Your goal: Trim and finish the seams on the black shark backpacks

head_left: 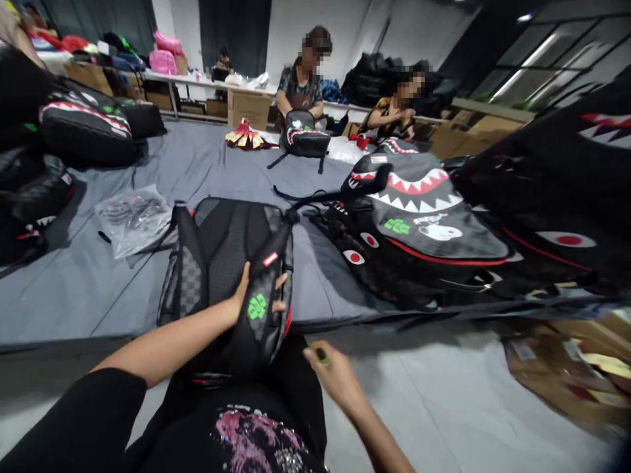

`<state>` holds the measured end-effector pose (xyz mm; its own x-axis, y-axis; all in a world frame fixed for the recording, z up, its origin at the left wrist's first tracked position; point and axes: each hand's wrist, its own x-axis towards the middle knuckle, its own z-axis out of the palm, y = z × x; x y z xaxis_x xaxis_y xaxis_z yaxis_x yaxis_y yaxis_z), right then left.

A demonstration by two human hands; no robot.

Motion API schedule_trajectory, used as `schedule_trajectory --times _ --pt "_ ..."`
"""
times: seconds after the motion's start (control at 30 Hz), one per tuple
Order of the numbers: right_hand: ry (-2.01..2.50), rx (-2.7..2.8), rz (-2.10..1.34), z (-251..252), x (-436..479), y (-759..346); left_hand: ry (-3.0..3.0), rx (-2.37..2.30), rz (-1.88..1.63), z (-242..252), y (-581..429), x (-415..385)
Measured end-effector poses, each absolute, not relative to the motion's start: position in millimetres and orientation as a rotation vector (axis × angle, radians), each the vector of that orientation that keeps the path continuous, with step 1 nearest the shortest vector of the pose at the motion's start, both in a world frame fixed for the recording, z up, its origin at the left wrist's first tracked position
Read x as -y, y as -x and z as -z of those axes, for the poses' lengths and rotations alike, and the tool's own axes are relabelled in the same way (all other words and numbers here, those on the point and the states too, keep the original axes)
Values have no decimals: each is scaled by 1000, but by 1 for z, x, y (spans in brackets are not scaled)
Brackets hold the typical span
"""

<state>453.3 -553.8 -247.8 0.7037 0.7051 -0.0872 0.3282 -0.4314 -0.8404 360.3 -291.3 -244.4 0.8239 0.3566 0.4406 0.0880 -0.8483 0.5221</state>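
Observation:
A black backpack lies on the table edge in front of me, its padded back and straps facing up. My left hand is closed around its right shoulder strap, which has a green print and a small red label. The thumb lies on one side of the strap, and fingertips show on the other. My right hand, low beside the backpack and apart from it, is closed on a small yellow-and-black object. Most of that object is hidden in the fist, so its kind is unclear.
To the right, shark-mouth backpacks lie piled; more backpacks stand at left. A clear plastic bag rests on the grey table cover. Two people work across the table, one handling a small backpack. A cardboard box sits lower right.

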Motion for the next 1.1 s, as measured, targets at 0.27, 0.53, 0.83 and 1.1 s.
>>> schedule_trajectory --times 0.27,0.53,0.83,1.1 --pt "1533 1025 -146 143 463 -454 -2884 -235 -558 317 -376 384" --pt "1539 818 321 264 448 -470 -2838 59 -669 270 -353 336" --pt "1521 757 414 290 460 -474 -3188 696 -354 160 -476 269" --pt "1617 720 395 286 463 -477 -3213 567 -455 142 -480 226"
